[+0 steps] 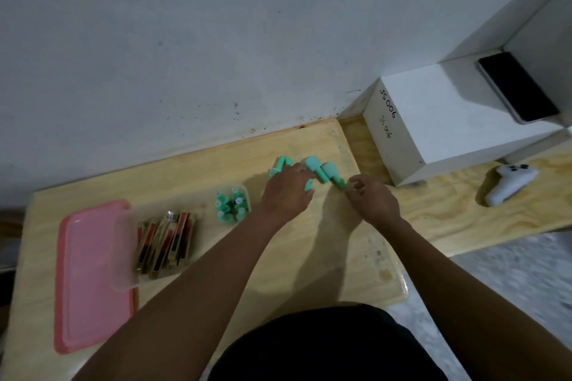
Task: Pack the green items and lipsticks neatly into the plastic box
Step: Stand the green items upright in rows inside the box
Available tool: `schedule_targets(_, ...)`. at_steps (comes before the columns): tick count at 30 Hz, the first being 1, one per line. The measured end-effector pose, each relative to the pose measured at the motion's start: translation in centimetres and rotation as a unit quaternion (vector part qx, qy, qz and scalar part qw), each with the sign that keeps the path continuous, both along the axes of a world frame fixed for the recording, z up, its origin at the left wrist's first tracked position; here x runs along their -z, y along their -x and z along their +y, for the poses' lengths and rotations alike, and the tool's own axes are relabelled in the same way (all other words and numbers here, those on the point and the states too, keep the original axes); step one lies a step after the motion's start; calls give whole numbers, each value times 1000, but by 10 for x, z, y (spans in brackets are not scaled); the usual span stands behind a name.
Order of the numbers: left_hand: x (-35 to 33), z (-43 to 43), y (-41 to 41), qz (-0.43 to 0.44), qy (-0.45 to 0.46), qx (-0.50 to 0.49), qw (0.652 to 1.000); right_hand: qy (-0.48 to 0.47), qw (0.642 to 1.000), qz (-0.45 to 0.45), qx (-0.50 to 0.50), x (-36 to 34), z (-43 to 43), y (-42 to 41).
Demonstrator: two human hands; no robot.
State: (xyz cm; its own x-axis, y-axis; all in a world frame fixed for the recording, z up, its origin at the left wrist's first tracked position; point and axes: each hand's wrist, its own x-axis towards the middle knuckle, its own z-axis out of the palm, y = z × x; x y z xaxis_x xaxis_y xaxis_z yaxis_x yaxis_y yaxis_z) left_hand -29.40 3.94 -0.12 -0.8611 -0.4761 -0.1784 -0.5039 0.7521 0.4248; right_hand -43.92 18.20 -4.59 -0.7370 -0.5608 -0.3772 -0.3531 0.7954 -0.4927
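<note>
Since the bottles (322, 172) look small, light, hard and smooth, they'll likely roll; best taken round the body, a few at once. They lie loose at centre frame, on the worktop's (192, 164) far side, right of the box (123, 244). Left grip (286, 192) is curled down over the bottles, one green end showing under its fingertips. Right grip (371, 198) is half curled, thumb and forefinger close to the rightmost cap; pinching or only touching, can't tell. The box already has lipsticks (167, 241) and a bottle row (230, 204).
</note>
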Motion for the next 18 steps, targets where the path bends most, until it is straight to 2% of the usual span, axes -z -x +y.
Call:
schedule_targets(4, 13, -8, 38, -100, 84, 71, 989, 0, 999, 6, -34, 2, -13, 10)
schedule_targets(9, 22, -13, 70, -168, 143, 124, 967, -22, 996, 21, -81, 9, -21, 16)
schedule_targets(13, 29, -17, 82, -154, 126, 128, 972, -22, 997, 14, -70, 12, -22, 22)
schedule_targets(18, 34, -19, 86, -125, 112, 139, 976, 23, 999, 18, -42, 12, -17, 27)
